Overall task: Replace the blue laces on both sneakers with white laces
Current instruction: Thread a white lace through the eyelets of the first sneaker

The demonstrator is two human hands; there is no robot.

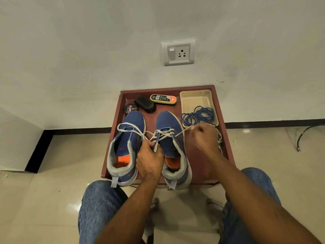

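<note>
Two blue sneakers stand side by side on a dark red tray-like table [226, 143], toes toward the wall. The left sneaker [129, 138] has no lace in its eyelets; a loose loop of white lace [131, 127] lies across it. The right sneaker [168, 127] has white lace crossed through its upper eyelets. My left hand [149, 160] sits between the shoes and pinches one end of that lace. My right hand [205, 138] grips the other end, stretched taut to the right. The removed blue laces [199, 116] lie coiled in a beige tray [195, 96].
At the back of the table lie a black shoe brush [145, 103], a yellow polish sponge [163, 99] and a round polish tin [130, 109]. A wall socket [177, 52] is above. My knees in jeans are below the table, over a tiled floor.
</note>
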